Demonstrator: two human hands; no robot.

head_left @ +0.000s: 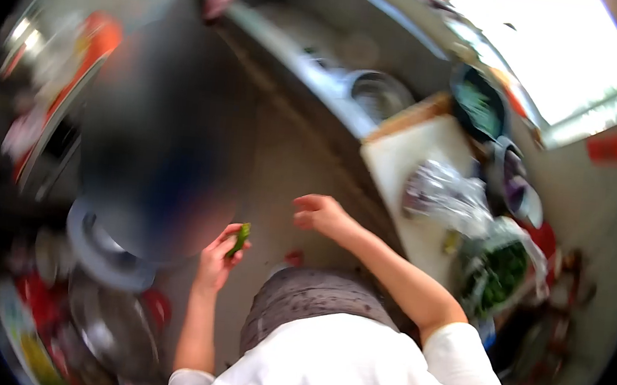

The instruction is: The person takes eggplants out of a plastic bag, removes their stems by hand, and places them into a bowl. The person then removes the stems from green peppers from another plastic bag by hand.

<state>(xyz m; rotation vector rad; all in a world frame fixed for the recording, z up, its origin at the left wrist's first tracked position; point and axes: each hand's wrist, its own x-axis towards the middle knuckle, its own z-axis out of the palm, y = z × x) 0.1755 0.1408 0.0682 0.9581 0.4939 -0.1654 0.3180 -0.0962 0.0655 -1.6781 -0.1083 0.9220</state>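
In front of my body, my left hand (219,256) is closed around a slim, slightly curved green pepper (239,241), held between thumb and fingers. My right hand (319,216) is raised in the air to the right of it, apart from the pepper. Its fingers are loosely bent and apart, a little blurred, with nothing seen in them. Beyond that hand, the nearest thing is a white board (393,163) on the counter, bearing a clear plastic bag (446,193) with something purplish inside.
A bag of leafy greens (501,274) sits at the right. A metal pot (379,95) and a dark basin (478,101) stand along the counter. At lower left are a pale round basin (82,234) and a large metal bowl (113,326). A dark blur hides the left middle.
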